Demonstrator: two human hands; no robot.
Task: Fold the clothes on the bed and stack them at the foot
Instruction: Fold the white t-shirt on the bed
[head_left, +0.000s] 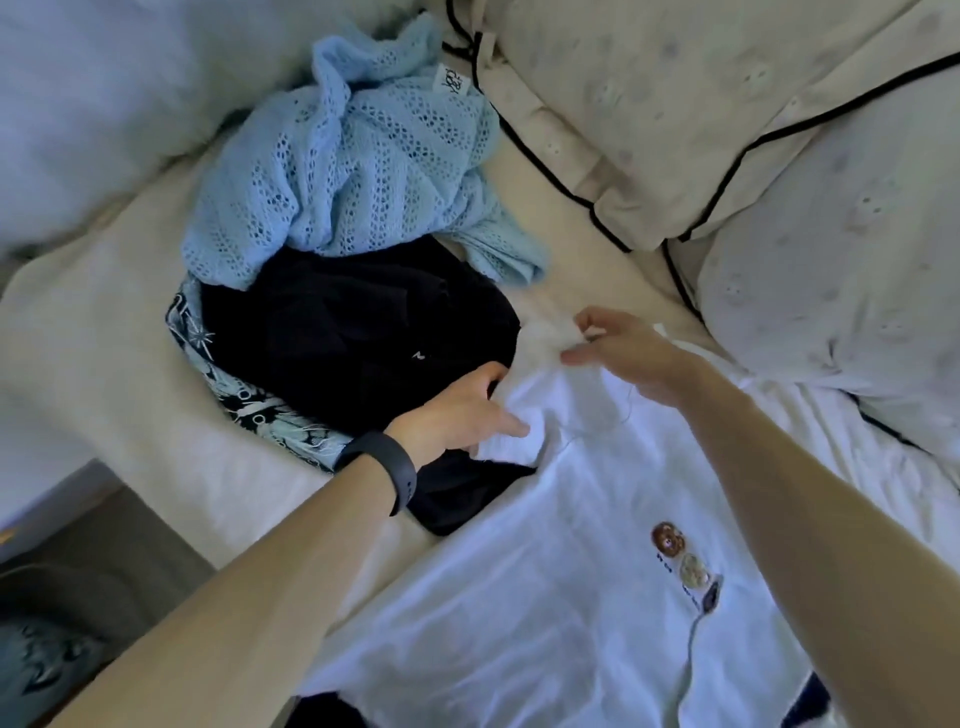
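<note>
You had the white tee (545, 571) spread front-up on the bed (104, 322), doughnut print (669, 539) showing, neck end twd the pillows (675, 104). The shoulder on your left side lay over the edge of the black garment (353, 332). That garment sat in the unfolded heap w/ the light blue knit (353, 156) on top and a patterned blue-and-black piece (249, 402) underneath.

Your left hand (457, 415), the one w/ the dark wristband (384, 467), gripped the tee at that shoulder: thumb on top of the cloth, fingers curled under a bunched fold. Your right hand (628, 358) was at the collar, thumb and forefinger bent twd a bit of white cloth. It was blurred, so I couldn't tell whether it pinched anything or merely touched.

Handling, as I judged it: thin cotton, v. light, fully limp, no stiffness to help you. It'd sag and crease wherever unsupported, and drag on the sheet rather than slide. Best holds were the 2 shoulder seams, or shoulder plus hem on one side, w/ cloth kept taut btwn the hands so the fold ran straight. Nothing fragile, tho the print prob. wanted keeping flat, not creased across. Task-wise this looked early: 1st fold not yet made, no stack in view.
</note>
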